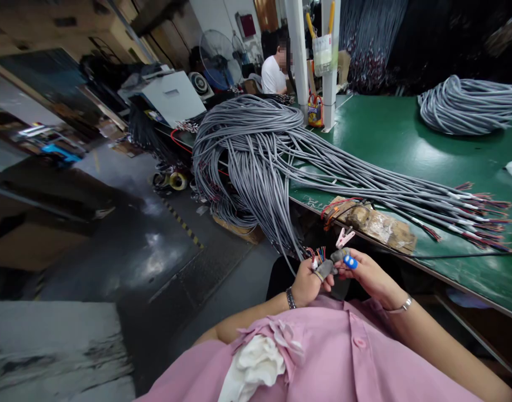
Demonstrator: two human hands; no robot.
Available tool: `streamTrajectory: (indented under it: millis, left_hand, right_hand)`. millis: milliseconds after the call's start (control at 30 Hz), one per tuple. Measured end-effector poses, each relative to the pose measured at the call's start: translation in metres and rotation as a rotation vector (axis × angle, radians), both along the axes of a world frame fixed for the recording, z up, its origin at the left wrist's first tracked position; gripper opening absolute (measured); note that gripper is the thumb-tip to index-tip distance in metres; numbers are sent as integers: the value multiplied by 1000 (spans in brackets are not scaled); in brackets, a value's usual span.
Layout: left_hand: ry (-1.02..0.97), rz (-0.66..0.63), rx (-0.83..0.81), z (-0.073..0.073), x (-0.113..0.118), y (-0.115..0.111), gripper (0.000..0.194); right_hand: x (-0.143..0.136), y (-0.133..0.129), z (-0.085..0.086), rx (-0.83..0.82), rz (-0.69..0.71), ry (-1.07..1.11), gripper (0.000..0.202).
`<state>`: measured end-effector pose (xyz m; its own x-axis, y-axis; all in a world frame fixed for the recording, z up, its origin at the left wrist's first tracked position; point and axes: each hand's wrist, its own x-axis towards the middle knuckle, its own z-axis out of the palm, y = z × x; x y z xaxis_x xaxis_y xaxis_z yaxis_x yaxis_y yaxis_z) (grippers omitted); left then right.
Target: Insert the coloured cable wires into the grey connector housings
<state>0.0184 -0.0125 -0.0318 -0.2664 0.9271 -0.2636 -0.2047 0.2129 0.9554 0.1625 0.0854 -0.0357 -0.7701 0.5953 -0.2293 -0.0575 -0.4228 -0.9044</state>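
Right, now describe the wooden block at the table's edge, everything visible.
The wooden block is long, rough and brown, stained and uneven, with a pale, shiny patch near its middle, perhaps tape or glue. It lies lengthwise along the near edge of the green table. Thin red and black wires cross its left end; grey cables run just beyond it.

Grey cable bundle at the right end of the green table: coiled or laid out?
Coiled. The bundle lies in stacked loops on the table, unlike the long cables stretched beside it.
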Motion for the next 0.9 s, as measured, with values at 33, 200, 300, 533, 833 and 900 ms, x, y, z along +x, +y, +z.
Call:
streamTrajectory:
  millis: [33, 200, 300, 533, 833, 900]
  left_hand:
    - [-1, 24, 12, -1, 0, 0, 46]
    - [-2, 1, 37, -2, 1, 0, 46]
    - [-18, -122, 32, -2, 1, 0, 45]
    - [-57, 30, 48, -5, -2, -2, 44]
    - [-94, 96, 158, 7, 2, 5, 35]
    - [-75, 87, 150, 10, 5, 9, 35]
  right_hand:
    - [1, -2, -3, 2, 4, 2, 31]
    - [-3, -10, -2, 69, -123, 24, 20]
    - [-11, -9, 2, 33, -86, 17, 22]
    - [-19, -3, -9, -146, -160, 75, 24]
    - [-15, 21, -11, -429, -259, 203, 42]
    - [-20, 24, -4, -392, -221, 223, 46]
